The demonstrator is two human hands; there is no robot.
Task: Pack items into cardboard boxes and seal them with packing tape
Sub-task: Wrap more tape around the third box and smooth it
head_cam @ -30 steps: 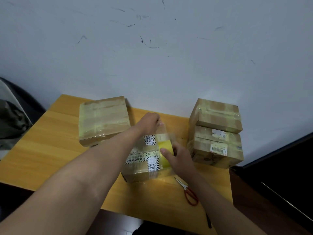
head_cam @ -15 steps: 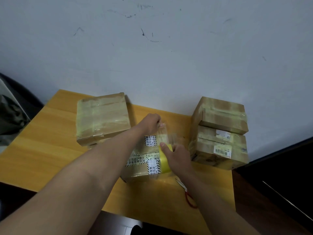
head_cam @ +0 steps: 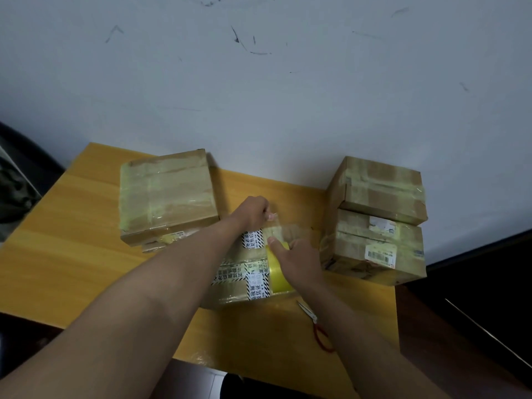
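A cardboard box (head_cam: 239,286) with black-and-white printed labels lies in the middle of the wooden table (head_cam: 72,254). My right hand (head_cam: 296,257) grips a yellow roll of packing tape (head_cam: 277,272) on top of this box. My left hand (head_cam: 254,211) pinches the free end of the clear tape strip (head_cam: 290,228) at the box's far edge. The strip stretches from the roll to my left fingers.
A taped box (head_cam: 167,194) sits at the back left on top of another. Two taped boxes (head_cam: 377,220) are stacked at the right against the white wall. Red-handled scissors (head_cam: 319,329) lie near the table's front right edge, partly under my right forearm.
The roll has slid toward me along the box top, leaving a longer strip of tape between it and my left hand. The camera has tilted down slightly.
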